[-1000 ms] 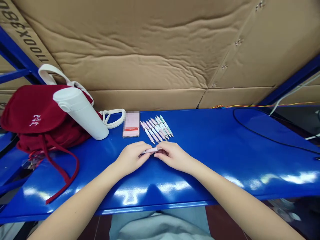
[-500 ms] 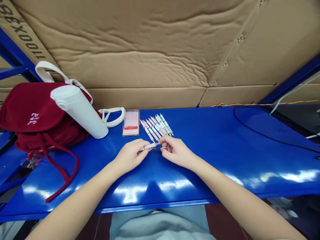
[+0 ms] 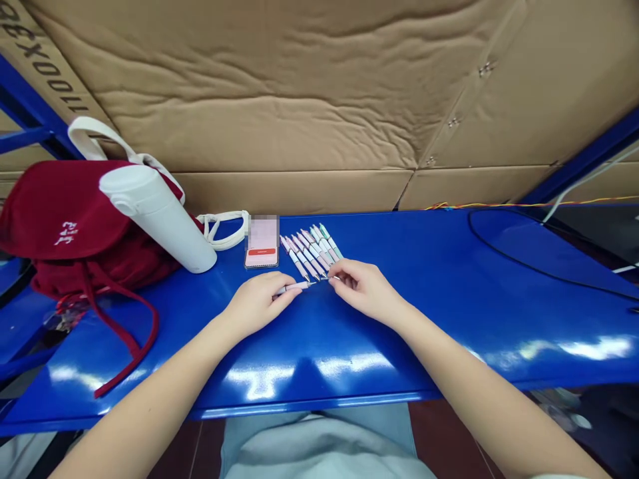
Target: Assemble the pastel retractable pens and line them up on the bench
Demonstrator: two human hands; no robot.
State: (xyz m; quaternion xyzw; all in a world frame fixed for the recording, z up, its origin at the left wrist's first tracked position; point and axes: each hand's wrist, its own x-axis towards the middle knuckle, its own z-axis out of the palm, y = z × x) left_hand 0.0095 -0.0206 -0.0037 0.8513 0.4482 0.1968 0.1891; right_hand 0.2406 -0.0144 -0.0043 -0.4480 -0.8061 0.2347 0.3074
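Note:
My left hand (image 3: 259, 299) is closed around a pale pink pen barrel (image 3: 297, 287), whose narrow end points right. Facing it, my right hand (image 3: 367, 286) pinches a thin dark piece that looks like a pen refill (image 3: 324, 278). Its left end lies close to the barrel's tip; whether they touch I cannot tell. Just beyond my hands, several click pens (image 3: 309, 253) in pink, white and green lie side by side on the blue table (image 3: 424, 299). My right fingers cover the lower ends of some of them.
A phone (image 3: 262, 256) lies left of the pens. Farther left, a white bottle (image 3: 164, 223) leans against a red backpack (image 3: 74, 213) with hanging straps. A black cable (image 3: 524, 266) curves across the table's right side. Cardboard (image 3: 299, 133) stands behind.
My right hand has moved slightly right and up, away from the pen barrel, and the thin refill-like piece now shows at its fingertips. My left hand stays almost in place, holding the barrel.

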